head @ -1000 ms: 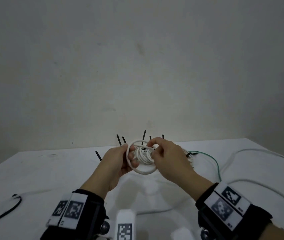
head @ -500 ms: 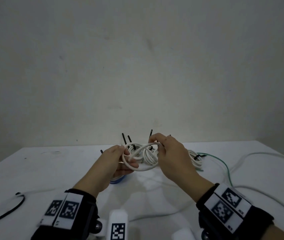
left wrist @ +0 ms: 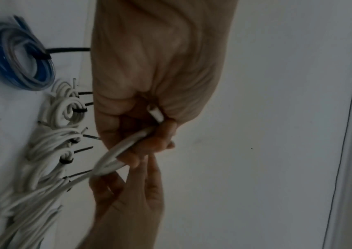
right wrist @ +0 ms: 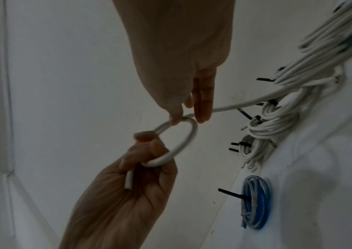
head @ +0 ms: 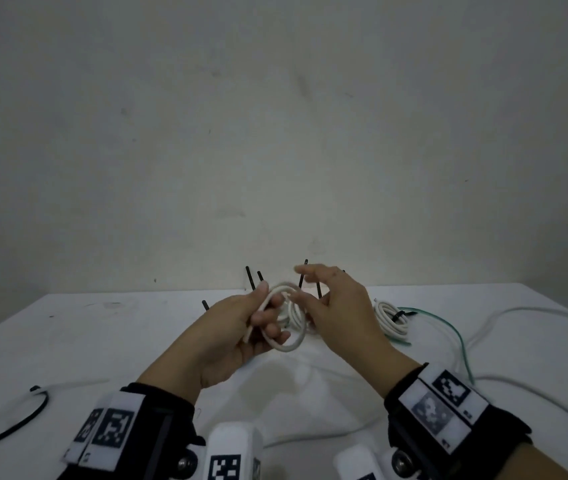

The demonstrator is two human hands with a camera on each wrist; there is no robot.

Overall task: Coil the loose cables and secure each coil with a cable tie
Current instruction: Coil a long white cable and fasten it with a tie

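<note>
A white cable (head: 293, 344) forms a small loop above the table. My left hand (head: 268, 317) grips the loop's lower side with curled fingers, and the cut end (right wrist: 129, 182) lies across the palm. In the left wrist view the loop (left wrist: 117, 151) runs out from that hand (left wrist: 149, 139). My right hand (head: 305, 289) is at the loop's top with fingers fairly straight and spread. In the right wrist view its thumb and fingers (right wrist: 201, 109) touch the loop (right wrist: 192, 134) on either side, and the cable's free length trails right.
Several tied white coils (head: 389, 317) with black tie tails (head: 249, 277) lie behind my hands by the wall. A tied blue coil (right wrist: 256, 202) lies beside them. A green cable (head: 459, 341) and loose white cable (head: 517, 313) trail right; a black cable (head: 16, 427) lies left.
My right hand's fingers have straightened and spread from their earlier pinch on the loop. The loop has turned and sits lower in the left hand's grip.
</note>
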